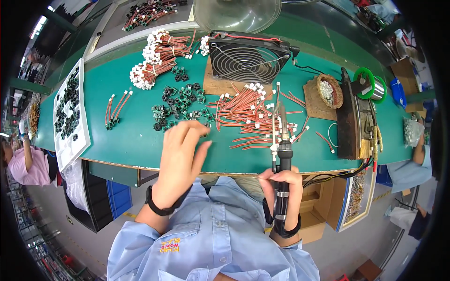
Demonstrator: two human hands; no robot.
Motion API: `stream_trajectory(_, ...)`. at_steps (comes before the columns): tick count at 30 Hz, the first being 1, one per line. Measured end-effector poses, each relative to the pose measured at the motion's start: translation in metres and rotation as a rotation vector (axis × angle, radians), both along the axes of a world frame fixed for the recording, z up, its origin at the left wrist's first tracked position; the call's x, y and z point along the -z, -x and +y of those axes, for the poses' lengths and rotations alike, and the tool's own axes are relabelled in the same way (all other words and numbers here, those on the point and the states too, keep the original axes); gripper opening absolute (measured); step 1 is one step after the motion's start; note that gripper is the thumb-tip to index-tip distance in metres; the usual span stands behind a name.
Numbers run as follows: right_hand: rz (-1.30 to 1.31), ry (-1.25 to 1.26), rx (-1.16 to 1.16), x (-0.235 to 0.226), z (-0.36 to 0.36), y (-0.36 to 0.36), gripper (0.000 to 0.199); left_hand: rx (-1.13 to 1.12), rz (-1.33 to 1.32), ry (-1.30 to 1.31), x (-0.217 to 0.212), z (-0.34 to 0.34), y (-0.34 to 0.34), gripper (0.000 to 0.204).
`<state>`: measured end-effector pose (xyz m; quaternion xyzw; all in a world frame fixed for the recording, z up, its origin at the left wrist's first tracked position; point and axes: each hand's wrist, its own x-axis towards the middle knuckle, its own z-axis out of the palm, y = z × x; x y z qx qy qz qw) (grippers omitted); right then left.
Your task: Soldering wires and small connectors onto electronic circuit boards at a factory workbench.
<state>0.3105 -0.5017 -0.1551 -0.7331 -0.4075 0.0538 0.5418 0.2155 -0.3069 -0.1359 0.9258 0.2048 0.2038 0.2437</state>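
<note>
My right hand [284, 185] is wrapped round a soldering iron [284, 157] with a black handle and a thin solder feed tube beside it. Its metal tip points away from me, over the near edge of a pile of red-and-black wire leads [243, 110] with white connectors. My left hand [180, 147] hovers at a heap of small green circuit boards with black parts [180, 103]. Its fingers are curled, with the thumb apart; its fingertips are next to the nearest boards. To the left lie a few boards with wires attached [112, 122].
A black fan [248, 61] stands behind the wires, next to rubber-banded wire bundles [152, 72]. On the left is a white tray [83, 136] of black parts. A small round basket [330, 91], a solder spool [370, 84] and a dark metal stand [348, 126] are on the right.
</note>
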Motion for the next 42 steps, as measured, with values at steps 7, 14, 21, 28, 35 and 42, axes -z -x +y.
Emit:
stream_trajectory(7, 0.06, -0.062, 0.018, 0.005, 0.001, 0.002, 0.037, 0.107, 0.11, 0.003, 0.012, -0.013, 0.017, 0.033)
stream_trajectory(14, 0.146, -0.087, 0.035, 0.007, 0.009, 0.006, 0.037, 0.245, 0.095, -0.033, 0.023, -0.022, 0.04, 0.036)
stream_trajectory(21, 0.468, -0.191, 0.022, -0.008, 0.019, 0.015, 0.039, 0.311, -0.082, -0.126, 0.043, -0.024, 0.052, 0.036)
stream_trajectory(28, 0.562, -0.236, -0.054, -0.02, 0.024, 0.021, 0.043, 0.184, -0.319, 1.155, 0.002, -0.026, 0.042, 0.024)
stream_trajectory(35, 0.367, -0.212, -0.157, -0.032, 0.028, 0.019, 0.045, 0.378, -0.326, 1.54, -0.009, -0.024, 0.032, 0.022)
stream_trajectory(42, 0.53, -0.295, -0.045, -0.04, 0.034, 0.031, 0.041, 0.395, -0.337, 1.593, -0.01, -0.025, 0.034, 0.023)
